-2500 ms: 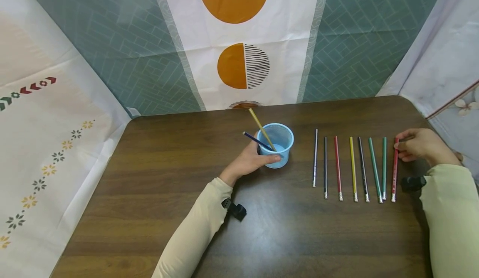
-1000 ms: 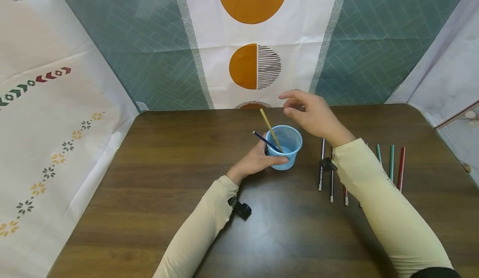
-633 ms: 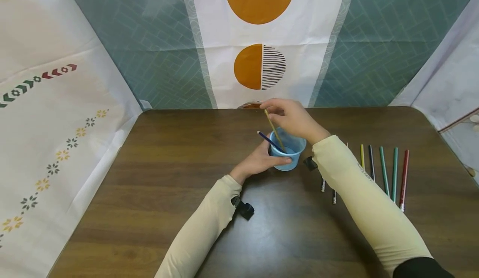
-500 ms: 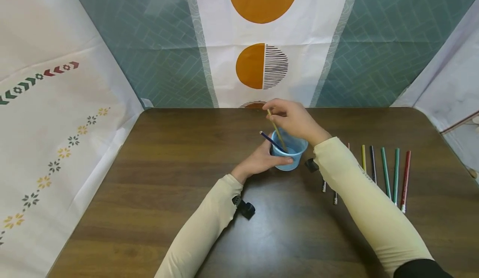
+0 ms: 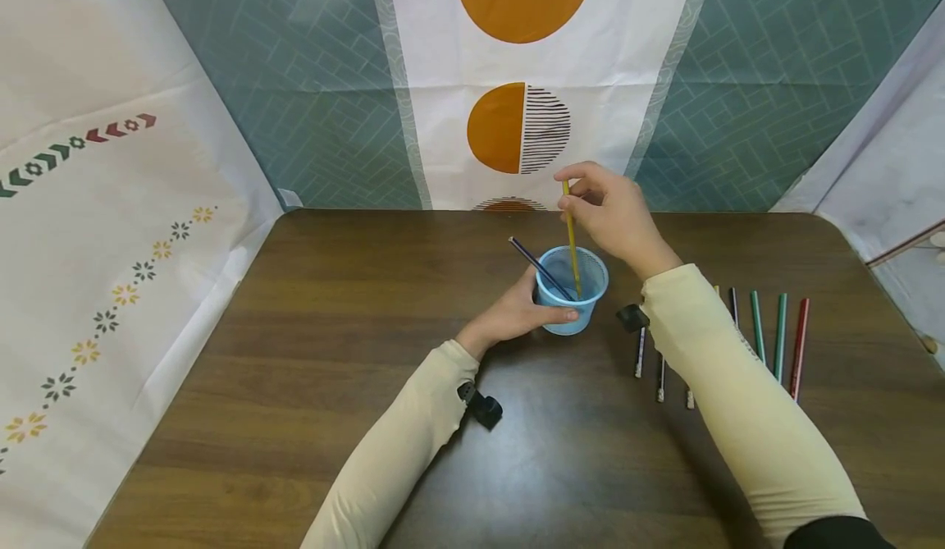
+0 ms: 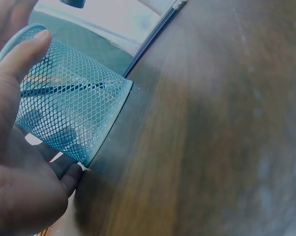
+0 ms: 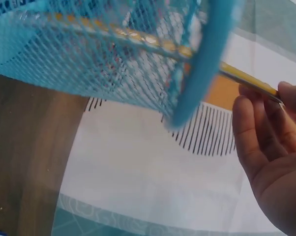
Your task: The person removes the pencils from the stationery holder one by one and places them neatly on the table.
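A light-blue mesh pencil cup (image 5: 564,324) stands on the table, and my left hand (image 5: 509,317) grips its side, thumb toward the front. In the left wrist view the thumb lies along the mesh near the rim. A dark blue pencil (image 5: 533,258) leans out over the cup's left rim. My right hand (image 5: 618,214) pinches the upper end of a yellow pencil (image 5: 572,237), which stands nearly upright with its lower part inside the cup. In the right wrist view the yellow pencil (image 7: 249,80) runs from the mesh to the thumb and fingers.
To the right lies a spaced row of several pencils, including two green pencils (image 5: 780,336) and a red pencil (image 5: 801,344); the right sleeve (image 5: 738,385) covers part of it. Patterned cloth (image 5: 310,122) hangs behind the wooden table (image 5: 354,286).
My right hand has come from the red pencil at the far right to the cup, taken hold of the yellow pencil, and drawn it up and rightward, more upright. My left hand keeps its hold.
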Tool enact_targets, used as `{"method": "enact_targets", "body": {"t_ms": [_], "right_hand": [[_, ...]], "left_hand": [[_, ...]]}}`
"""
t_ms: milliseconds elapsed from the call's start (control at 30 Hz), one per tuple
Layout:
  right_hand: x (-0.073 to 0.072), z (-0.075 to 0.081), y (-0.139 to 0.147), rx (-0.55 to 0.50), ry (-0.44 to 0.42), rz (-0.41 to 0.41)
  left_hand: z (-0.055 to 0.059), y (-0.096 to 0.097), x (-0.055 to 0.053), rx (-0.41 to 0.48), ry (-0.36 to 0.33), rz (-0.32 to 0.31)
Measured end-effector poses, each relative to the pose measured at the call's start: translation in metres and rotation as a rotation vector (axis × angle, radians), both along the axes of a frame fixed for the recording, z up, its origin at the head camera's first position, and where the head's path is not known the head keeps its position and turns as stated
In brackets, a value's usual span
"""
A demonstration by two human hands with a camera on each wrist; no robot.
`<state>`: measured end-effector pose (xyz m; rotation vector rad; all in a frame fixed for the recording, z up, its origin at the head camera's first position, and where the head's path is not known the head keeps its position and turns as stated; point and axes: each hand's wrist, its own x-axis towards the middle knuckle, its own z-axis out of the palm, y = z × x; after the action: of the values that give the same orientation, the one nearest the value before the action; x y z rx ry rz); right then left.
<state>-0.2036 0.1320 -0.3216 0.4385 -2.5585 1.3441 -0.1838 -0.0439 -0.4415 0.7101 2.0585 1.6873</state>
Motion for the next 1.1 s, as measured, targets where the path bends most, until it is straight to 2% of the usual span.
{"method": "enact_targets", "body": {"t_ms": [233, 633, 867, 1100], "right_hand": [[0.003, 0.01, 0.01, -0.096, 0.055, -0.071], [0.007, 0.019, 0.018, -0.197, 0.13, -0.079], [0.009, 0.028, 0.03, -0.351, 0.197, -0.093], [0.011, 0.033, 0.04, -0.535, 0.256, -0.044]], "left_hand": [[0.001, -0.001, -0.001, -0.036, -0.006, -0.006], [0.001, -0.002, 0.0, -0.025, -0.015, 0.006], [0.0, -0.001, 0.0, 0.001, -0.005, -0.006], [0.0, -0.001, 0.001, -0.017, -0.004, 0.022]]}}
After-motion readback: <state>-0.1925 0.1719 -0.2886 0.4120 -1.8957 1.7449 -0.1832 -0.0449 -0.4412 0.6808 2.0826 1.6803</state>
